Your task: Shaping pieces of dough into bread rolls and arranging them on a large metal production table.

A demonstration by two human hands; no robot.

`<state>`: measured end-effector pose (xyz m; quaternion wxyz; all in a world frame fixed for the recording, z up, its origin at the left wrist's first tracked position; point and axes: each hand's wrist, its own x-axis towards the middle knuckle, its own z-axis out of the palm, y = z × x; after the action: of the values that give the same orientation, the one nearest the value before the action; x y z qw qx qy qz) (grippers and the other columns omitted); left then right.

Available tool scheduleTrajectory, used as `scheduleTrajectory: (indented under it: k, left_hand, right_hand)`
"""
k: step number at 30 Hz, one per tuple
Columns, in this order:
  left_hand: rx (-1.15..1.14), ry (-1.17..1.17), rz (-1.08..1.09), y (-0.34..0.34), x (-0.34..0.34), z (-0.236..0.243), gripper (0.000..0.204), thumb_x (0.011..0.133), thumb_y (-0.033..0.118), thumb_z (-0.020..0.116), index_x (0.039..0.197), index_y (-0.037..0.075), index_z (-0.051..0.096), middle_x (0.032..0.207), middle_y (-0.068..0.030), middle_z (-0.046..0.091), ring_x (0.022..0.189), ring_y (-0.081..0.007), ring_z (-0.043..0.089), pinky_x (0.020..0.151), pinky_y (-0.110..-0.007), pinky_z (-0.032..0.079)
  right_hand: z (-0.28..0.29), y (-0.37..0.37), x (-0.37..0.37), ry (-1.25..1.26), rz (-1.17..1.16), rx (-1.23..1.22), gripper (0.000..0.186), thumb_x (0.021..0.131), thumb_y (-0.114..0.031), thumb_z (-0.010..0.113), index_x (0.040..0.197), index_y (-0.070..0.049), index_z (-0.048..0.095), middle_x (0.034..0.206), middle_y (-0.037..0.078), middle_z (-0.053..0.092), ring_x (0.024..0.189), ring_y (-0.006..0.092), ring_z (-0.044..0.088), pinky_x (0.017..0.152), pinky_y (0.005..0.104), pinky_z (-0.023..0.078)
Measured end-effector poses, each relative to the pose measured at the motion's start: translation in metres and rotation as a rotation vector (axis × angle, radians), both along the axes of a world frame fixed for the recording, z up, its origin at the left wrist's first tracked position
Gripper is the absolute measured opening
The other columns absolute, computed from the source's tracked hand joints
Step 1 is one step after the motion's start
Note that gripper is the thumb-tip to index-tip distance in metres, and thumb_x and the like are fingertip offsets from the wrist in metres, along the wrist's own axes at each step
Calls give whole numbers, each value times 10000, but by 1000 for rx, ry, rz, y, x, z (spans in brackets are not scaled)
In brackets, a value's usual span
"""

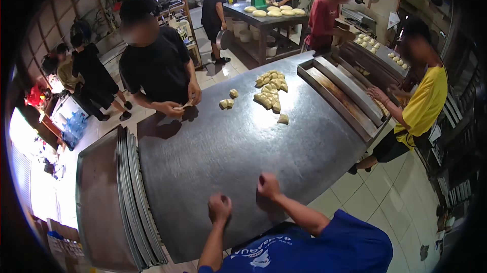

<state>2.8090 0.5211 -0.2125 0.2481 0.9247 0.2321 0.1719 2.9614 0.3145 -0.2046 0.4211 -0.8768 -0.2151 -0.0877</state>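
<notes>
Bakery room, steel tabletop (238, 146): left hand (219, 207) and right hand (268, 185) clenched, pressed on its near edge (contents hidden). Dough pile (271, 90) lies well apart toward the far edge, right hand nearer

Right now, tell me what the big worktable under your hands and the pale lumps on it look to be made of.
Worktable: seemingly metal, likely steel; grey, dull sheen, scuffed, soft reflections.
Pale lumps: apparently raw dough; matte cream, soft irregular shapes.
Both hands, left hand and right hand, rest on it closed in fists.
</notes>
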Motion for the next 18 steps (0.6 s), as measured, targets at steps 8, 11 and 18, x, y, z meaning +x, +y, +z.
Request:
scheduleTrajectory:
  k: [8,11,18]
  left_hand:
    - [392,104,169,64,-57,22,130,838,188,627,919,132,711,975,-78,630,901,-286,591,827,-424,471]
    - [60,62,344,67,10,49,180,886,277,657,967,119,685,969,-106,665,881,-308,628,753,-439,503]
    - [15,-98,-127,6,-50,4,183,746,114,665,926,81,661,905,-120,632,825,-342,597,791,-428,504]
  right_hand:
    - [-13,-99,46,-346,-255,-80,104,728,-75,621,798,-65,544,776,135,540,721,358,509,698,442,424]
    - [-27,-67,81,-136,-278,54,77,750,-69,622,774,-47,552,748,143,558,702,337,523,670,425,429]
    - [-24,-82,1,-118,125,11,221,696,-36,648,901,-83,579,869,123,587,803,318,553,712,379,478]
